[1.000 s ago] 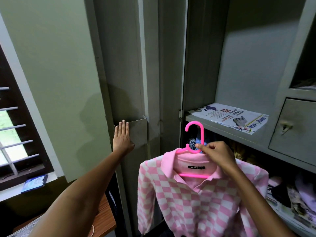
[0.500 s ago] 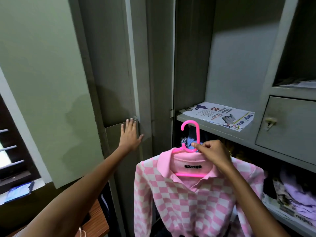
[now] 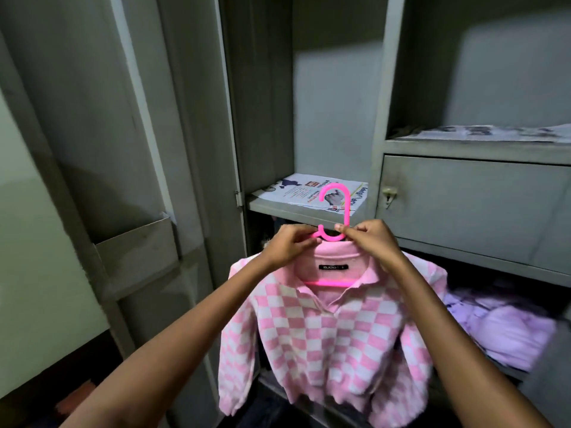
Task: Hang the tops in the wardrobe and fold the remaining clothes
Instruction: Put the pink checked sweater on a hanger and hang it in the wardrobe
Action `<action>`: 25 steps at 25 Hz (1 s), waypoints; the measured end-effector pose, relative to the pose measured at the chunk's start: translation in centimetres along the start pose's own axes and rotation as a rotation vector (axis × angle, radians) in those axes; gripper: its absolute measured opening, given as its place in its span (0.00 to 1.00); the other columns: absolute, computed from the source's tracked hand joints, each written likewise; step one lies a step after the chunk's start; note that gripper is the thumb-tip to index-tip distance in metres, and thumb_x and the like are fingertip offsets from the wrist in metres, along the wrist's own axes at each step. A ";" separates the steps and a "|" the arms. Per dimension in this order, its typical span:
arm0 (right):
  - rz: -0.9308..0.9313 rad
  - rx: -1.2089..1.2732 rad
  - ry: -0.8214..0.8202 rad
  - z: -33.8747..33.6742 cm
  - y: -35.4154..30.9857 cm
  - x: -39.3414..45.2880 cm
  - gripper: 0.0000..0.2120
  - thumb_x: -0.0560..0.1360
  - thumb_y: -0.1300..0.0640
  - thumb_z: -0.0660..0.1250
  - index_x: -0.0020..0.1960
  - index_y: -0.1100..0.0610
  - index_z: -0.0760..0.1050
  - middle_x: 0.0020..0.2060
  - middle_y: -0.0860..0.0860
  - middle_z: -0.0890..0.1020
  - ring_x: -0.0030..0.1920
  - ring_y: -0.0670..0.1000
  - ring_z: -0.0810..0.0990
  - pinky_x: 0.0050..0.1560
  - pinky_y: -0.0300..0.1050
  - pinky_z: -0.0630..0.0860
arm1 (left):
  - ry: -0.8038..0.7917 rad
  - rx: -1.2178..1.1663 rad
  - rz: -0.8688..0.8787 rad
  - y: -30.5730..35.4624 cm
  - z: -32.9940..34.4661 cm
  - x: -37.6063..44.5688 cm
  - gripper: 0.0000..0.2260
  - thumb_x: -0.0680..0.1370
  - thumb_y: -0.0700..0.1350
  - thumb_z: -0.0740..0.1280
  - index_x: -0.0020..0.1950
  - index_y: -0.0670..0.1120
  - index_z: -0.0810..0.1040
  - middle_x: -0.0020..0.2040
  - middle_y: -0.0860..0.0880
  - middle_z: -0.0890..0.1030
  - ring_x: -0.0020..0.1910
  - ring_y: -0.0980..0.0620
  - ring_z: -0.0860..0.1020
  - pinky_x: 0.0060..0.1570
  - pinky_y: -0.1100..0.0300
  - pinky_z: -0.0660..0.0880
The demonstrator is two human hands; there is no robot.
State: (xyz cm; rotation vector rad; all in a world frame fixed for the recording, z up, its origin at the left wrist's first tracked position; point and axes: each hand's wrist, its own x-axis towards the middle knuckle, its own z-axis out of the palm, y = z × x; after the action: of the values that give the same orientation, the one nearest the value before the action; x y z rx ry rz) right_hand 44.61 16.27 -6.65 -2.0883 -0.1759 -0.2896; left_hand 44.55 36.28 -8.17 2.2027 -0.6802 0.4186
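Pink checked top (image 3: pixel 324 341) on hanger (image 3: pixel 336 211), pinched by both hands (image 3: pixel 287 247) (image 3: pixel 367 239), before the shelf edge (image 3: pixel 278 208).

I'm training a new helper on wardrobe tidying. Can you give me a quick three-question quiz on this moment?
1. True or false: the pink checked top already hangs from a rail.
2. What lies on the shelf behind the pink hanger? A) folded newspaper B) shoes C) a towel
3. Which hands hold the hanger?

Key: 1. False; it is held up in front of the wardrobe. 2. A, the newspaper. 3. Both: the left hand and the right hand pinch it by the neck.
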 end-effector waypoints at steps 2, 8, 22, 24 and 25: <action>-0.023 0.065 -0.082 -2.7 0.0 -0.1 0.18 0.71 0.49 0.72 0.28 0.57 0.72 0.25 0.49 0.65 0.29 0.47 0.63 0.31 0.44 0.56 | 0.049 0.007 0.060 0.3 1.1 1.5 0.13 0.75 0.45 0.69 0.56 0.39 0.81 0.42 0.43 0.83 0.36 0.60 0.73 0.39 0.58 0.69; 0.044 -0.040 -0.271 -13.3 2.1 -0.9 0.12 0.71 0.73 0.66 0.52 0.61 0.76 0.42 0.54 0.79 0.39 0.44 0.76 0.41 0.29 0.72 | 0.104 -0.016 0.302 2.3 3.7 5.1 0.14 0.73 0.43 0.68 0.54 0.36 0.81 0.41 0.42 0.82 0.39 0.61 0.73 0.38 0.71 0.68; -0.133 -0.655 0.586 -22.5 -0.1 -5.9 0.10 0.71 0.50 0.71 0.49 0.54 0.81 0.42 0.60 0.83 0.44 0.62 0.81 0.42 0.50 0.73 | 0.228 -0.029 0.558 12.1 4.2 17.5 0.13 0.74 0.45 0.67 0.53 0.37 0.82 0.40 0.46 0.80 0.40 0.55 0.75 0.39 0.67 0.68; -0.159 -0.661 0.666 -23.3 -1.3 -6.7 0.11 0.71 0.53 0.72 0.51 0.57 0.82 0.42 0.61 0.83 0.45 0.63 0.81 0.42 0.50 0.74 | 0.205 -0.033 0.606 13.5 4.3 19.5 0.14 0.75 0.45 0.67 0.55 0.38 0.82 0.38 0.45 0.79 0.38 0.55 0.74 0.39 0.63 0.69; -0.165 -0.683 0.723 -23.3 -2.1 -7.2 0.11 0.71 0.54 0.72 0.51 0.58 0.83 0.42 0.63 0.83 0.44 0.64 0.81 0.41 0.51 0.75 | 0.198 -0.044 0.611 14.0 4.4 20.3 0.14 0.75 0.46 0.66 0.55 0.39 0.82 0.37 0.47 0.77 0.37 0.56 0.73 0.39 0.60 0.69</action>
State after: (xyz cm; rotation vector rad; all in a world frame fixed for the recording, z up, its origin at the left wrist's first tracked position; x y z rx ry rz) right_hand 34.11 -2.85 4.51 -2.4701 0.2210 -1.3250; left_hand 52.89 18.33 7.22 1.8447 -1.2336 0.9041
